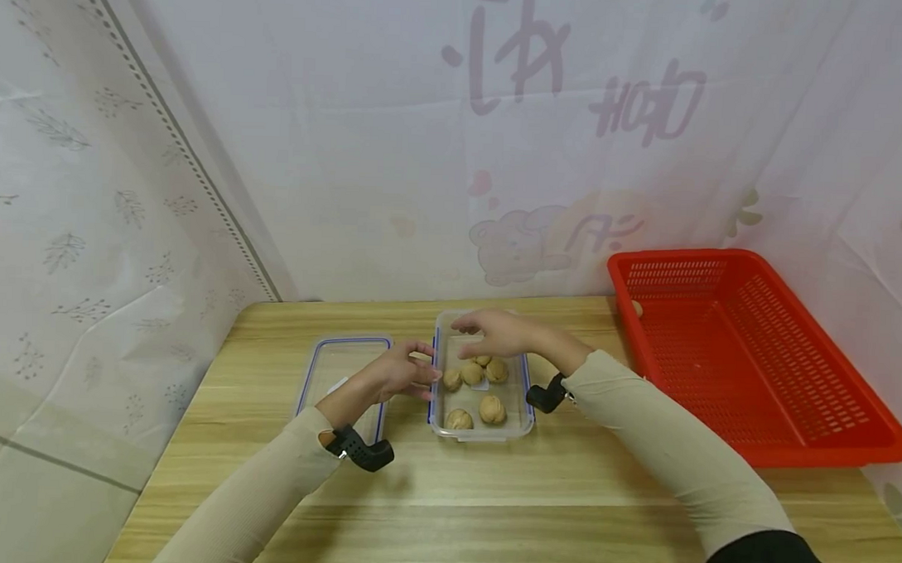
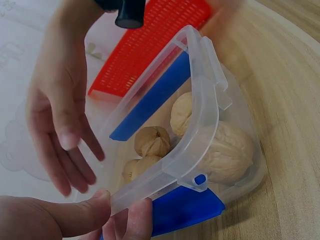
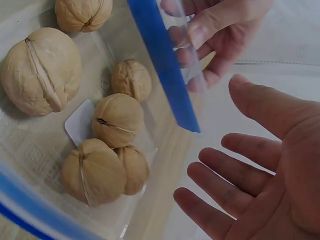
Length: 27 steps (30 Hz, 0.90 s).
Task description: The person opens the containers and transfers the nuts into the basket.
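A clear plastic food container (image 1: 446, 435) with blue-trimmed side flaps stands on the table, several walnuts (image 1: 493, 410) lying inside it. My left hand (image 1: 406, 369) is at its left side. In the left wrist view, the thumb lies on the container's rim and the fingers sit against the outer wall by the blue flap, pinching the edge. Above the far part of the container hovers my right hand (image 1: 497, 333). Its fingers are spread and loosely bent in the right wrist view, with nothing in them.
The container's clear lid (image 1: 336, 362), with a blue seal, lies flat on the wooden table (image 1: 443, 497) to the left, partly under my left wrist. A red plastic basket (image 1: 755, 342) stands at the right. One walnut (image 1: 636, 309) shows by its left wall. A printed curtain hangs behind.
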Tool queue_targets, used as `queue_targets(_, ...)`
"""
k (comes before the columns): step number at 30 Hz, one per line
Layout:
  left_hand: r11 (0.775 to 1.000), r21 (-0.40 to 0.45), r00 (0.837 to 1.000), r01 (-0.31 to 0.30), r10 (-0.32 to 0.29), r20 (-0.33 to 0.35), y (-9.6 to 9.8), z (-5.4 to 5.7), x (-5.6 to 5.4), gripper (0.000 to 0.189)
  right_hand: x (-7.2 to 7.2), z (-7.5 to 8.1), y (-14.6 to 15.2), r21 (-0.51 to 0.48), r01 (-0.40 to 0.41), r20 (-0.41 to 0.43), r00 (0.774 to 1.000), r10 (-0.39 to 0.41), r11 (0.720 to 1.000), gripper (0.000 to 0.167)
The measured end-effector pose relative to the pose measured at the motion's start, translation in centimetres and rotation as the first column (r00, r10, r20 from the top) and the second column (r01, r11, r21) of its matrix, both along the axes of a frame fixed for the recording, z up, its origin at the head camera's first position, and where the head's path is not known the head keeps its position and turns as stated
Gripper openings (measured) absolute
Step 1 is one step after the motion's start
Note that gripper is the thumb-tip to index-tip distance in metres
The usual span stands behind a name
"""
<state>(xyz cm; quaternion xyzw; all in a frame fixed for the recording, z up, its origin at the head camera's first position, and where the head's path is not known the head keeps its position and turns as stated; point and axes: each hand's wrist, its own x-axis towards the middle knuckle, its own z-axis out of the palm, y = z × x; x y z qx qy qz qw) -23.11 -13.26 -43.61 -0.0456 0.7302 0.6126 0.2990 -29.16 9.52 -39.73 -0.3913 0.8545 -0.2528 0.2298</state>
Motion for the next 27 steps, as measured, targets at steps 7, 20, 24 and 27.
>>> queue_targets(7,1.000,-0.002,1.000,0.006,-0.006,-0.003,0.0,0.1,0.0,0.047,-0.4,-1.4,-1.0,0.011,0.022,0.043,0.999,-0.023,1.000,0.055)
queue_targets(20,1.000,0.004,1.000,0.006,-0.006,-0.008,0.1,0.2,-0.1,0.048,-0.9,-3.3,-2.7,0.043,0.007,0.042,0.999,-0.009,0.999,0.046)
queue_targets(24,1.000,0.011,1.000,0.003,-0.003,-0.011,0.1,0.2,0.0,0.047,-0.7,-3.8,-3.1,0.103,0.013,-0.019,1.000,-0.011,0.995,0.045)
queue_targets(27,1.000,0.014,1.000,0.003,-0.002,-0.012,0.0,0.0,0.1,0.048,-0.4,-4.0,-3.4,0.122,0.026,-0.010,1.000,-0.025,0.992,0.047)
